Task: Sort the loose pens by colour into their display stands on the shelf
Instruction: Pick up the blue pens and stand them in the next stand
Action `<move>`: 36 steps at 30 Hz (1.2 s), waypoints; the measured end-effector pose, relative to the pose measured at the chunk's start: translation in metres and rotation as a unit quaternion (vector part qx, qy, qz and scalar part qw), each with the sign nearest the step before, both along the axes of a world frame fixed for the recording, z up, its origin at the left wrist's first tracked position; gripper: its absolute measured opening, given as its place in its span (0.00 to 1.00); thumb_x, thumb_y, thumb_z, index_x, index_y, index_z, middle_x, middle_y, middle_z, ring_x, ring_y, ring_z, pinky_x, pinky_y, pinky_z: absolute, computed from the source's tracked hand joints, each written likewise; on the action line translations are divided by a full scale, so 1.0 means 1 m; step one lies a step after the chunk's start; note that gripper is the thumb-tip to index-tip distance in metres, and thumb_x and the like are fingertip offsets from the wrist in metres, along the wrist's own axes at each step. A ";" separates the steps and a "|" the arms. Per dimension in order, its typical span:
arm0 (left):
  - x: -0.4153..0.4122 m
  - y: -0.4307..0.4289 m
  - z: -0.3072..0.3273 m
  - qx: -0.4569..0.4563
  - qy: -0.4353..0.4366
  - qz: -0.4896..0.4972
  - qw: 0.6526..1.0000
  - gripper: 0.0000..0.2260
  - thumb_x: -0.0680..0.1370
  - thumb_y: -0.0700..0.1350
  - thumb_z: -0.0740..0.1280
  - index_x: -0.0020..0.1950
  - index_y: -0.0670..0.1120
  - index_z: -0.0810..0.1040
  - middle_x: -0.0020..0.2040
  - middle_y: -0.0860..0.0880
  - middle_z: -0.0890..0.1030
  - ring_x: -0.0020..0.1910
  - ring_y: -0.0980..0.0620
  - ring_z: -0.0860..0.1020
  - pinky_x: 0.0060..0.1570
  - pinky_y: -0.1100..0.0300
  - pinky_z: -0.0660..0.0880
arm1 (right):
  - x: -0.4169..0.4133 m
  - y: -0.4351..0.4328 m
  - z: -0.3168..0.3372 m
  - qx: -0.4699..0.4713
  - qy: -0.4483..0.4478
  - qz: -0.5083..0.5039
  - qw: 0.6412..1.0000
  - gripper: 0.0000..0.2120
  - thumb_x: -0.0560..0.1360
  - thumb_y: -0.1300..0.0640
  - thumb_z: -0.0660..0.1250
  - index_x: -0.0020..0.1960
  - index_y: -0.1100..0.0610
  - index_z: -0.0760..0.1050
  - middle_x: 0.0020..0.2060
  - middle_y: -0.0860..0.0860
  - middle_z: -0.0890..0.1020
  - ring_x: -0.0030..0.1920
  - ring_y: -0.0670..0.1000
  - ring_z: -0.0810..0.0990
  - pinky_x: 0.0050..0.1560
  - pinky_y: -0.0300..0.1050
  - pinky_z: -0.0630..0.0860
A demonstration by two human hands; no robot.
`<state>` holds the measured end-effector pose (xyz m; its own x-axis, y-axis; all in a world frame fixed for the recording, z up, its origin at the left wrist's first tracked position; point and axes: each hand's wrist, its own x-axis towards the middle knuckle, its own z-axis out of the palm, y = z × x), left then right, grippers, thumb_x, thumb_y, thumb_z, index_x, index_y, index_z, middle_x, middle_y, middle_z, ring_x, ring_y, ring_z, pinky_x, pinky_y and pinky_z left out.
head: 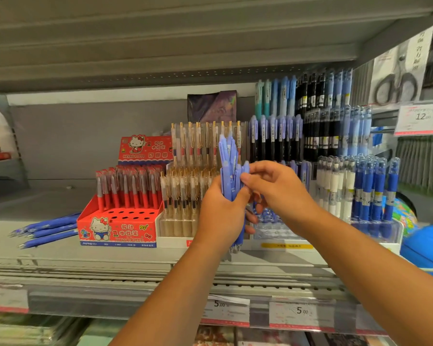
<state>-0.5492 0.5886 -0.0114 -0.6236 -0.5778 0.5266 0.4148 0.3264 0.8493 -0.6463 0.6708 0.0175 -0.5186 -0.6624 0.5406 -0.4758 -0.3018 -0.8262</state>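
Note:
My left hand [221, 213] grips an upright bundle of several lilac-blue pens [231, 161] in front of the shelf displays. My right hand [278, 188] pinches the top of one pen in that bundle with thumb and forefinger. Several loose dark-blue pens [48, 228] lie flat on the shelf at the left. A red cartoon-cat stand [118, 228] holds red pens and has open holes in its front rows. Beside it stands a clear stand of gold-clip pens [185, 196]. Behind my hands a tiered clear stand [275, 231] holds lilac and black pens.
A clear stand of white and blue pens [368, 196] sits at the right, with a blue globe-like ball [425, 248] beyond it. Price tags [301, 312] line the grey shelf's front rail [85, 273]. Packaged scissors [398, 83] hang at the upper right. The upper shelf overhangs closely.

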 end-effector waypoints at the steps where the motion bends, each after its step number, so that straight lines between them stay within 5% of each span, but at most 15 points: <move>1: -0.001 0.000 0.000 0.001 0.000 -0.005 1.000 0.12 0.81 0.44 0.67 0.54 0.62 0.73 0.35 0.53 0.83 0.26 0.51 0.80 0.24 0.58 0.78 | -0.001 0.000 0.000 -0.007 -0.025 0.008 1.000 0.07 0.77 0.59 0.70 0.52 0.61 0.78 0.33 0.51 0.81 0.31 0.47 0.78 0.29 0.40 0.75; 6: -0.003 0.000 -0.002 0.019 0.003 -0.037 0.999 0.10 0.80 0.45 0.68 0.54 0.61 0.75 0.35 0.53 0.84 0.29 0.50 0.82 0.27 0.54 0.80 | -0.005 0.003 -0.003 -0.042 -0.085 0.043 0.995 0.10 0.76 0.59 0.70 0.52 0.65 0.76 0.38 0.54 0.84 0.36 0.50 0.81 0.34 0.41 0.77; 12: -0.004 -0.002 -0.003 0.044 0.022 0.005 0.999 0.06 0.80 0.45 0.67 0.55 0.54 0.76 0.35 0.53 0.84 0.33 0.51 0.84 0.28 0.54 0.81 | -0.011 0.006 0.000 -0.151 -0.113 -0.014 0.982 0.03 0.78 0.60 0.68 0.51 0.58 0.75 0.40 0.53 0.86 0.40 0.51 0.86 0.38 0.44 0.82; 17: -0.005 -0.003 -0.003 0.028 0.023 0.059 0.998 0.08 0.80 0.45 0.67 0.59 0.53 0.76 0.38 0.52 0.80 0.32 0.57 0.82 0.29 0.55 0.81 | -0.024 0.006 0.004 -0.193 -0.010 -0.119 0.974 0.14 0.77 0.61 0.70 0.57 0.53 0.69 0.41 0.59 0.81 0.39 0.51 0.84 0.32 0.43 0.81; 24: -0.005 -0.005 -0.002 0.037 0.004 0.048 0.998 0.04 0.80 0.48 0.67 0.52 0.58 0.75 0.26 0.54 0.76 0.23 0.53 0.74 0.25 0.57 0.78 | -0.034 0.001 0.006 -0.157 0.152 -0.222 0.950 0.16 0.76 0.57 0.72 0.57 0.48 0.67 0.38 0.47 0.76 0.37 0.44 0.79 0.28 0.37 0.78; 29: -0.005 -0.004 -0.003 -0.009 -0.030 0.041 0.999 0.02 0.80 0.54 0.66 0.51 0.58 0.76 0.28 0.52 0.75 0.22 0.57 0.71 0.24 0.62 0.72 | -0.035 -0.001 0.003 -0.130 0.212 -0.256 0.934 0.17 0.75 0.54 0.72 0.56 0.46 0.66 0.36 0.48 0.74 0.37 0.51 0.77 0.34 0.53 0.80; 36: -0.006 -0.003 -0.003 0.001 -0.039 0.033 0.999 0.05 0.80 0.53 0.66 0.47 0.54 0.77 0.26 0.54 0.75 0.22 0.55 0.70 0.25 0.60 0.72 | -0.040 -0.006 -0.002 -0.028 0.249 -0.250 0.935 0.12 0.77 0.56 0.70 0.56 0.55 0.69 0.35 0.54 0.77 0.34 0.55 0.79 0.34 0.57 0.80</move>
